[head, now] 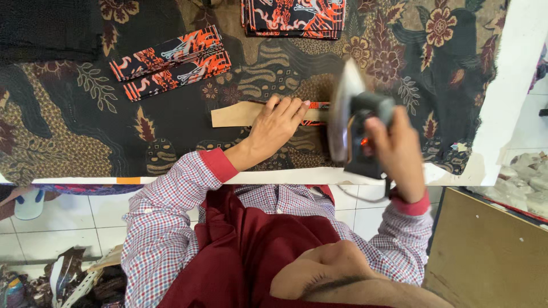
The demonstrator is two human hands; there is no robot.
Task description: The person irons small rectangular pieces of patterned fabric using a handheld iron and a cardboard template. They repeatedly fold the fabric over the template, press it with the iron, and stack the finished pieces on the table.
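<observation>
The work in hand looks like pressing a narrow strip of patterned cloth around a stiff template, and at this moment it sits between strokes: the iron point(358, 122) is lifted clear of the ironing table point(491, 142) and tilted up on its heel, its pale soleplate facing left towards the piece.

The left hand point(275, 126) lies flat, palm down, near the middle of the table's front edge. Its fingers are spread and together press on a long tan card template point(234, 114) and on the folded strip of orange-and-black fabric point(317, 106) that shows just past the fingertips; nothing is pinched, the hand only holds the piece down. The forearm runs back to a checked sleeve with a red cuff.

The right hand point(395, 149) is wrapped firmly around the iron's dark handle, wrist cocked, holding it in the air just right of the strip, towards the front right part of the table. The iron is blurred, so its exact tilt is hard to judge.

The next move, as it appears, calls for lowering the soleplate flat on the exposed strip while the left fingers stay out of its path, since they lie very near the hot plate.

Finished folded strips point(171, 63) lie towards the back left, and a stack of the same cloth point(294, 17) rests at the back edge.
</observation>
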